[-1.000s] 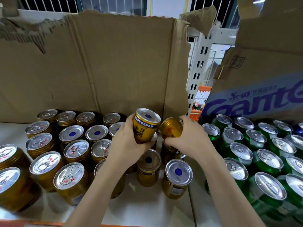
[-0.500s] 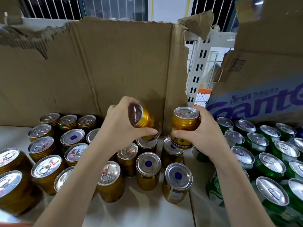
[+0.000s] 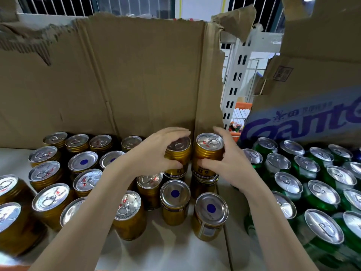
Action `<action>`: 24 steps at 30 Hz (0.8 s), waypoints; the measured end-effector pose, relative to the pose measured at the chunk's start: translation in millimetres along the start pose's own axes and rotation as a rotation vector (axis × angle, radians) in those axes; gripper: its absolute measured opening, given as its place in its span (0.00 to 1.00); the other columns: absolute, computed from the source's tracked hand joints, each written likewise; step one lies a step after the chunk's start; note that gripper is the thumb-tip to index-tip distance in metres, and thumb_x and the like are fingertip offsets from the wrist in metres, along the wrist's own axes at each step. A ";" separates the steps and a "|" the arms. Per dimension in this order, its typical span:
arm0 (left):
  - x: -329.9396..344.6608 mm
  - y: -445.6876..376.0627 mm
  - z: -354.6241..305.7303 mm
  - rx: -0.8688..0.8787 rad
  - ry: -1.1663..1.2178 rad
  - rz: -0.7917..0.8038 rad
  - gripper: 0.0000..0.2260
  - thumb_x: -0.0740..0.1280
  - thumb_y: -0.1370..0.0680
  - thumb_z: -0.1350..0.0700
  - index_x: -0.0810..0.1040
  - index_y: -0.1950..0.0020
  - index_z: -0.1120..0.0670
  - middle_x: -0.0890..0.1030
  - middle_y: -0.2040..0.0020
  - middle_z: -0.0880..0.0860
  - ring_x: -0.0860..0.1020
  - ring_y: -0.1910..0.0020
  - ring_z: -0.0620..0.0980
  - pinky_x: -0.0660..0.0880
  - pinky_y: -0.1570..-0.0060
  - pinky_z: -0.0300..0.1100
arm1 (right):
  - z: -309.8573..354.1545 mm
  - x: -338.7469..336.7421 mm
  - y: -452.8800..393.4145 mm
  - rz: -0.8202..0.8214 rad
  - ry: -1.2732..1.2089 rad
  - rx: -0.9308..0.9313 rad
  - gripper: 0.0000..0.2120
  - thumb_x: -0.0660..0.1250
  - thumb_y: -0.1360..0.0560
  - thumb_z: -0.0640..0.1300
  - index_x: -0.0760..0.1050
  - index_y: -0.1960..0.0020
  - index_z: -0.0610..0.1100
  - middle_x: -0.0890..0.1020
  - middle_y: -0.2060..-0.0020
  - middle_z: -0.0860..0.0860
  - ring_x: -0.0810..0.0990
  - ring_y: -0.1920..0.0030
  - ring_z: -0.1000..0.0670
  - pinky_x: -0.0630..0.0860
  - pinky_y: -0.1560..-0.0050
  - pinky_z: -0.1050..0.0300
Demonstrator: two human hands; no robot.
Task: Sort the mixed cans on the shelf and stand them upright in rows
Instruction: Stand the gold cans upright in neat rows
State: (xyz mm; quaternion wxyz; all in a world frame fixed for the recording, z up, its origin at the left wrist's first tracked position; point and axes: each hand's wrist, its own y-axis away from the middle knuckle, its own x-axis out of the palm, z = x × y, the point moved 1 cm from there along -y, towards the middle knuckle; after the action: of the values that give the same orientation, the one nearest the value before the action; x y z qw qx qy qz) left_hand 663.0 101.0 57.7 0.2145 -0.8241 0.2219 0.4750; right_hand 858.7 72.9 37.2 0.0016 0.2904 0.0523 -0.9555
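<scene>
Both gold ribbed drink cans now upright, lowered onto stacked cans by cardboard; left hand (image 3: 156, 153) fingers curled round left gold can (image 3: 178, 153); right hand (image 3: 230, 163) grips right gold can (image 3: 209, 151); release next.

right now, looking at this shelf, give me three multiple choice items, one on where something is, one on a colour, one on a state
1. Where do the green cans stand?
A. right of the gold cans
B. left of the gold cans
C. on top of the cardboard

2. What colour is the dot on the gold can nearest the front edge?
A. red
B. blue
C. yellow

3. What is the left hand doing?
A. lying flat on the shelf
B. hanging idle
C. gripping a gold can

Answers: 1 A, the green group fills the right side under the printed box. 2 B, a blue dot sits mid-lid. 3 C, fingers curl over the can's top while the right hand grips its neighbour.
</scene>
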 end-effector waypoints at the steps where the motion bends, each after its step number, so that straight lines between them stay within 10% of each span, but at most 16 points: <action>1: -1.5 -0.6 0.6 -0.003 -0.004 0.018 0.35 0.73 0.28 0.55 0.58 0.26 0.46 0.61 0.28 0.41 0.53 0.29 0.36 0.50 0.32 0.33 | 0.7 -1.2 -1.0 0.029 0.023 -0.008 0.40 0.74 0.33 0.47 0.55 0.29 0.59 0.68 0.34 0.54 0.68 0.35 0.51 0.70 0.36 0.47; 7: -12.5 -1.8 -9.4 -0.122 -0.226 -0.073 0.47 0.63 0.40 0.24 0.62 0.28 0.46 0.64 0.29 0.47 0.58 0.29 0.50 0.61 0.31 0.52 | 14.1 -8.3 -6.9 0.056 0.246 0.006 0.37 0.70 0.30 0.57 0.55 0.27 0.56 0.60 0.29 0.50 0.61 0.31 0.48 0.65 0.36 0.52; 17: -5.6 -4.1 -19.7 -0.201 -0.233 -0.069 0.40 0.71 0.39 0.32 0.67 0.34 0.51 0.70 0.44 0.48 0.68 0.50 0.44 0.67 0.53 0.37 | 20.8 -16.1 -15.8 0.021 0.415 -0.029 0.34 0.63 0.47 0.73 0.76 0.50 0.51 0.79 0.55 0.51 0.76 0.51 0.50 0.77 0.52 0.48; 24: -12.2 -12.5 -9.8 -0.137 -0.148 -0.121 0.36 0.73 0.35 0.40 0.68 0.31 0.53 0.75 0.40 0.48 0.74 0.42 0.49 0.70 0.46 0.40 | 25.4 -23.6 -20.2 0.019 0.426 -0.059 0.30 0.71 0.34 0.60 0.73 0.36 0.47 0.76 0.43 0.48 0.74 0.44 0.47 0.74 0.45 0.50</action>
State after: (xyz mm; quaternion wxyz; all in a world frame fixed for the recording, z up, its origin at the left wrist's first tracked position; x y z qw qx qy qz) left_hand 671.4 107.5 74.6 0.2019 -0.8114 0.1223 0.5348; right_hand 863.6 89.8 73.3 0.0078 0.4862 0.0767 -0.8704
